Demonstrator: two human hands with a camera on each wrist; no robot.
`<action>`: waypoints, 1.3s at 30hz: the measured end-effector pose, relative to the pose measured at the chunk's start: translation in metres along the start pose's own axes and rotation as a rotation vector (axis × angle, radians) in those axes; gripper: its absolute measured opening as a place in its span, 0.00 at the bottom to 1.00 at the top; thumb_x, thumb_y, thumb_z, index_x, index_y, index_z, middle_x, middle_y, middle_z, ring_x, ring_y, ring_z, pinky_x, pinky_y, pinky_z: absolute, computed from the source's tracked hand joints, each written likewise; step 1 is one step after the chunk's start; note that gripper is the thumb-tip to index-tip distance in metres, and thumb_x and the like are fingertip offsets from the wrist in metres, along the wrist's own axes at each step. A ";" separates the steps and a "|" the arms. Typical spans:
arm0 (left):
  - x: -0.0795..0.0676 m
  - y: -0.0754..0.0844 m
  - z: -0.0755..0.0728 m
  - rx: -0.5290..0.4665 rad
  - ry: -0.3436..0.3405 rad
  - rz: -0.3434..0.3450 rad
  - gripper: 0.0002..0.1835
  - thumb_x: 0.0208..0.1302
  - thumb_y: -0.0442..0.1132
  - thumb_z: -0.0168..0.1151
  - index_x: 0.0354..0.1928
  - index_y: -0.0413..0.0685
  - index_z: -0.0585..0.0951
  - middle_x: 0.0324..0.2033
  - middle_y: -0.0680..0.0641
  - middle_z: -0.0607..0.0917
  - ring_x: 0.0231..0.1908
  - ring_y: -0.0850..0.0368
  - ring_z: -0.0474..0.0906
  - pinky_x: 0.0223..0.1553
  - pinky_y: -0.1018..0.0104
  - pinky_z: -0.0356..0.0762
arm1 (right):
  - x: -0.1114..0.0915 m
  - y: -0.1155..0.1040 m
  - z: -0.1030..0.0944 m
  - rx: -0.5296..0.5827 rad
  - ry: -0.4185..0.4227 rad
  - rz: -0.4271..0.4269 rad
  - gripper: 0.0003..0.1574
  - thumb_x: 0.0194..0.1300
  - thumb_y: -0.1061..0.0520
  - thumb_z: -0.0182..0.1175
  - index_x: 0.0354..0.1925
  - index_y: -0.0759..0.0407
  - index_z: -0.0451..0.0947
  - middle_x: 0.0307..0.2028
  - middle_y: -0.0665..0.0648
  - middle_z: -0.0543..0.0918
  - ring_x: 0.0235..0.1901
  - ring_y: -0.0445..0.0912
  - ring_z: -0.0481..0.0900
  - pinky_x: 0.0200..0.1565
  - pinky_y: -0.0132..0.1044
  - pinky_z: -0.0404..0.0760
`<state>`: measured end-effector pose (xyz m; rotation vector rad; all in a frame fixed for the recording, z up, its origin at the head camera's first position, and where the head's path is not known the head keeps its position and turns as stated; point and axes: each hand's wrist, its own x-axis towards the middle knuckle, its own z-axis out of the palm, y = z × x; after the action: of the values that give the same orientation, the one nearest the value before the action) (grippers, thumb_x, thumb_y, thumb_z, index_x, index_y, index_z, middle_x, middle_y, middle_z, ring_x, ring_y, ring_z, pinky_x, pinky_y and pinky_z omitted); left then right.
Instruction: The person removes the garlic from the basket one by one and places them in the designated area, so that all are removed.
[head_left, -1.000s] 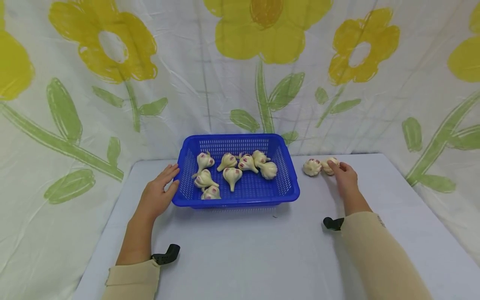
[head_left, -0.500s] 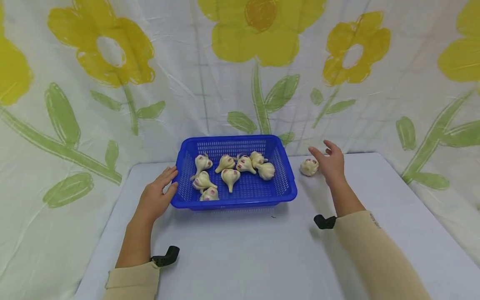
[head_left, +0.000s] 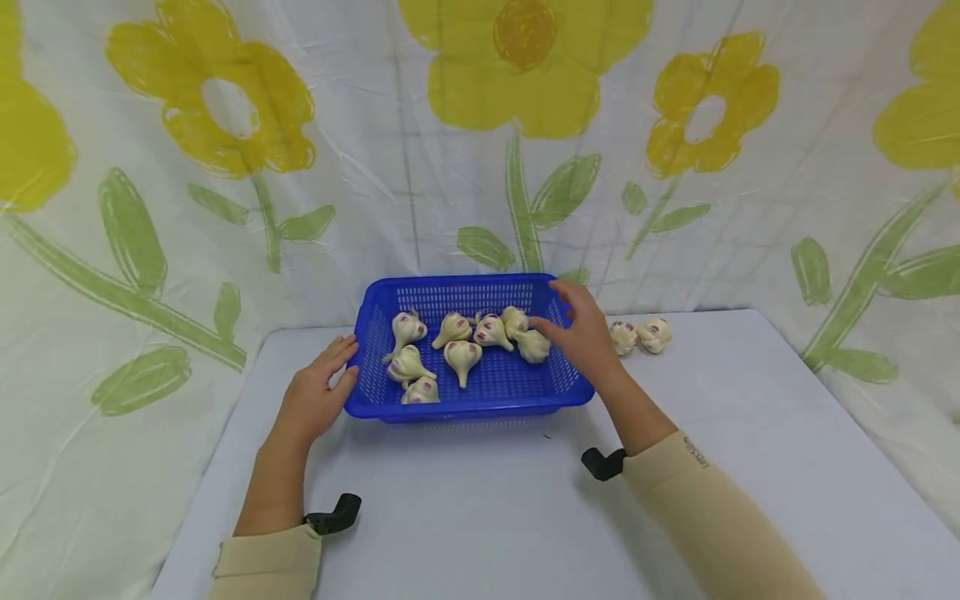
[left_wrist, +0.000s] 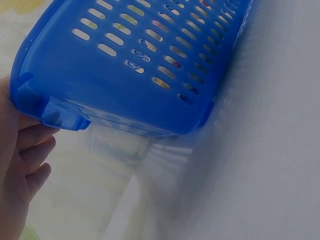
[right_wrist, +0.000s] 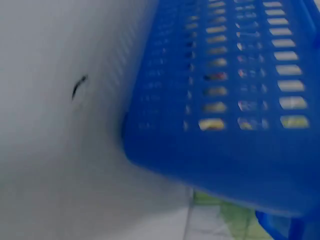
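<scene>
A blue perforated plastic basket (head_left: 480, 406) holds several garlic bulbs (head_left: 462, 357) with purple-tinged skins. Along its left rim rests my left hand (head_left: 315, 392), fingers extended; the left wrist view shows those fingers (left_wrist: 37, 155) beside the basket's end lip. My right hand (head_left: 588, 337) reaches over the right rim, thumb and fingers spread apart with nothing between them. Its thumb tip is close to a garlic bulb (head_left: 533, 347) inside the basket. Only the basket wall (right_wrist: 210, 150) fills the right wrist view, with the hand itself out of frame.
Two more garlic bulbs, one partly behind the right hand (head_left: 623, 337) and one farther right (head_left: 655, 335), lie on the white-covered table (head_left: 480, 517). A small dark scrap (head_left: 547, 436) lies in front of the basket. Behind stands a flower-printed curtain (head_left: 360, 217).
My right hand has left the garlic bulbs on the right and moved left over the basket's right rim. Both bulbs there stay on the table. The left hand keeps its place.
</scene>
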<state>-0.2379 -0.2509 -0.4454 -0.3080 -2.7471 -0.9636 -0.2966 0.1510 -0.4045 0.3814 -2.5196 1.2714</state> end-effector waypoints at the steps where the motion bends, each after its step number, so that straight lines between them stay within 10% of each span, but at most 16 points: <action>1: -0.001 0.000 0.000 0.000 -0.003 -0.004 0.26 0.75 0.45 0.49 0.70 0.41 0.69 0.71 0.43 0.67 0.72 0.42 0.59 0.68 0.38 0.61 | 0.001 0.001 0.006 -0.018 -0.021 -0.006 0.43 0.61 0.46 0.70 0.69 0.58 0.66 0.67 0.60 0.69 0.64 0.57 0.70 0.61 0.55 0.75; 19: 0.002 0.002 -0.001 -0.004 0.018 0.007 0.26 0.74 0.45 0.51 0.69 0.42 0.70 0.71 0.43 0.68 0.72 0.42 0.60 0.69 0.40 0.61 | 0.009 0.000 0.039 -0.557 -0.381 0.095 0.48 0.63 0.47 0.67 0.74 0.56 0.59 0.67 0.63 0.70 0.68 0.60 0.66 0.64 0.56 0.73; 39: 0.000 0.001 0.000 0.015 -0.004 -0.012 0.27 0.75 0.47 0.50 0.70 0.42 0.69 0.71 0.43 0.67 0.72 0.41 0.59 0.68 0.39 0.61 | 0.004 -0.004 0.044 -0.702 -0.471 0.002 0.25 0.64 0.61 0.65 0.60 0.50 0.79 0.62 0.56 0.76 0.61 0.54 0.75 0.67 0.55 0.69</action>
<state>-0.2382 -0.2506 -0.4448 -0.2910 -2.7619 -0.9459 -0.3050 0.1130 -0.4251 0.5450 -3.1289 0.2368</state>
